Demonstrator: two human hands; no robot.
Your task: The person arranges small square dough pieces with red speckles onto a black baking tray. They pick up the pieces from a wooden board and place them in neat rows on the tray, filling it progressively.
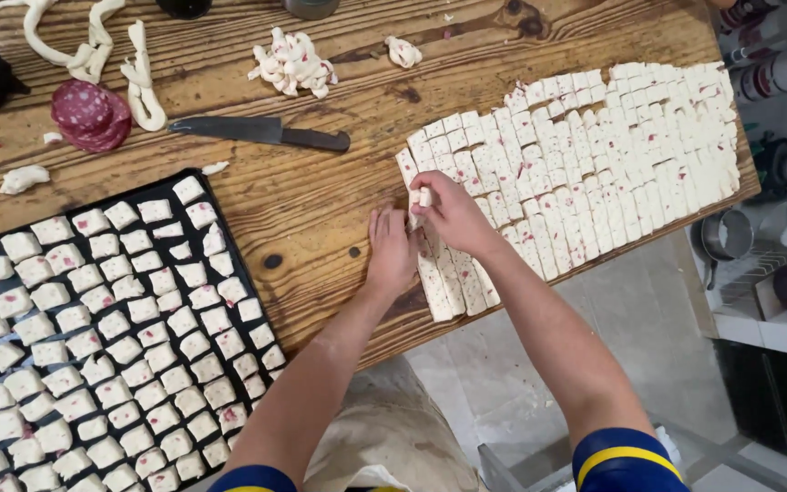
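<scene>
A large sheet of pale dough cut into small squares [594, 155], flecked with pink bits, lies on the right part of the wooden table [321, 200]. My right hand [453, 214] pinches one small dough piece [424, 196] at the sheet's left edge. My left hand [391, 251] rests flat on the table beside that edge, fingers touching the cut strips. A black baking tray [239, 264] at the lower left holds several rows of separated dough squares [102, 346].
A dark-handled knife [261, 133] lies on the table above my hands. Sliced salami [90, 114], twisted dough scraps [293, 62] and dough strips [143, 82] sit along the far edge. Pots and bottles stand on shelving [776, 228] to the right, below table level.
</scene>
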